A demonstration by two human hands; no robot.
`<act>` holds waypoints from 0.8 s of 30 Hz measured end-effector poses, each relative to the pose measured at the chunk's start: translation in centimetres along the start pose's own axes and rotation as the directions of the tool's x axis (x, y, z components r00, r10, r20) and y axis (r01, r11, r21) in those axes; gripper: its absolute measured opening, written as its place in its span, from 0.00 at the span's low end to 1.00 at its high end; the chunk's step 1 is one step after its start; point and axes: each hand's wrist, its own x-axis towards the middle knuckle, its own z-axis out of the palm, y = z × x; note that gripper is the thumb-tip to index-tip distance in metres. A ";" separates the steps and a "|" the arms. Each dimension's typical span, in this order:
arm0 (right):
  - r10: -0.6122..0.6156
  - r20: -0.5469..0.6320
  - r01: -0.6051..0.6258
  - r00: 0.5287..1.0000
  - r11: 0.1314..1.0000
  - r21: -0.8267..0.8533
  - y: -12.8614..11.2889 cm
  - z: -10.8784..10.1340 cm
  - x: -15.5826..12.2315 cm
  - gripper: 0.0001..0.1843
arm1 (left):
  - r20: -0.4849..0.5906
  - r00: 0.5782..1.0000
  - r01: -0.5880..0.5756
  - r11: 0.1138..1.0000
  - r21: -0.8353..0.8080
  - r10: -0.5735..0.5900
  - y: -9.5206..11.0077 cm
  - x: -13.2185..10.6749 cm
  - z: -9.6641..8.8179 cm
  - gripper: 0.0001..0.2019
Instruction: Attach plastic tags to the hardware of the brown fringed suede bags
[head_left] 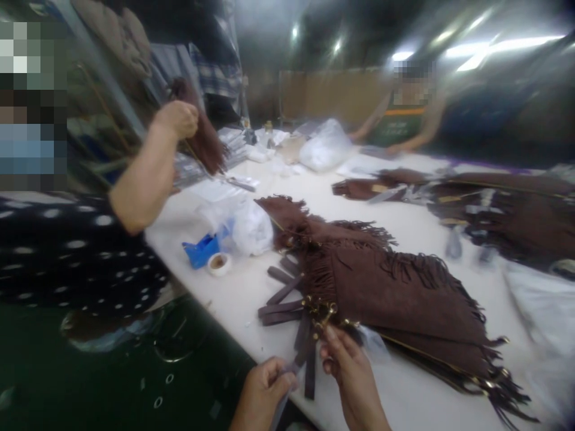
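At the table's near edge, my left hand (pixel 265 389) is closed, thumb against fingers, on a grey-brown strap (pixel 302 353). To its right, my right hand (pixel 353 374) pinches a brass clasp (pixel 327 320) at the end of the straps; its fingertips partly cover the metal. Just beyond lies a stack of dark brown fringed bags (pixel 399 293), flat on the white table (pixel 233 299). More looped straps (pixel 281 311) stick out from the stack's left side. A scrap of clear plastic (pixel 375 344) rests beside my right hand.
A blue tape dispenser (pixel 200 250), a tape roll (pixel 218 264) and white plastic wrapping (pixel 251 227) lie to the left. A co-worker's arm (pixel 148 161) at left lifts a brown fringed bag (pixel 204 131). Another person (pixel 404 123) is across the table. More brown bags (pixel 507 209) lie right.
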 end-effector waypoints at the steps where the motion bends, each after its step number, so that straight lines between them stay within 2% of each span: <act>1: 0.025 -0.003 -0.025 1.000 0.998 0.052 0.1 0.3 0.0 0.19 | 0.012 1.000 -0.007 1.000 0.004 0.007 0.3 0.0 0.0 0.12; 3: 0.048 -0.002 -0.047 0.999 0.993 0.110 0.3 0.6 0.0 0.18 | 0.032 0.999 -0.040 0.999 0.033 0.039 0.9 0.2 0.3 0.13; 6: 0.037 -0.001 -0.037 0.999 0.996 0.079 0.5 0.5 0.2 0.18 | 0.033 0.995 -0.097 0.992 0.085 0.094 1.5 0.9 1.3 0.16; 11: -0.072 -0.038 0.066 0.997 0.989 -0.134 0.6 -0.7 0.5 0.19 | -0.010 0.990 -0.139 0.988 0.063 0.140 1.8 2.7 3.7 0.18; 16: -0.207 0.021 0.202 0.978 0.924 -0.326 -0.3 -1.2 0.4 0.18 | -0.007 0.988 -0.153 0.988 -0.023 0.153 2.8 3.8 5.7 0.20; 20: -0.273 0.087 0.284 0.958 0.868 -0.408 -0.9 -1.8 -0.1 0.19 | -0.036 0.984 -0.178 0.981 -0.082 0.176 2.9 4.2 6.0 0.20; 22: -0.260 0.077 0.269 0.963 0.877 -0.397 -0.3 -2.2 -0.4 0.21 | -0.065 0.986 -0.157 0.983 -0.094 0.151 2.4 4.4 5.9 0.21; 24: -0.204 0.035 0.204 0.978 0.924 -0.323 0.8 -2.3 -0.5 0.25 | -0.086 0.988 -0.140 0.985 -0.100 0.131 2.2 4.6 5.9 0.22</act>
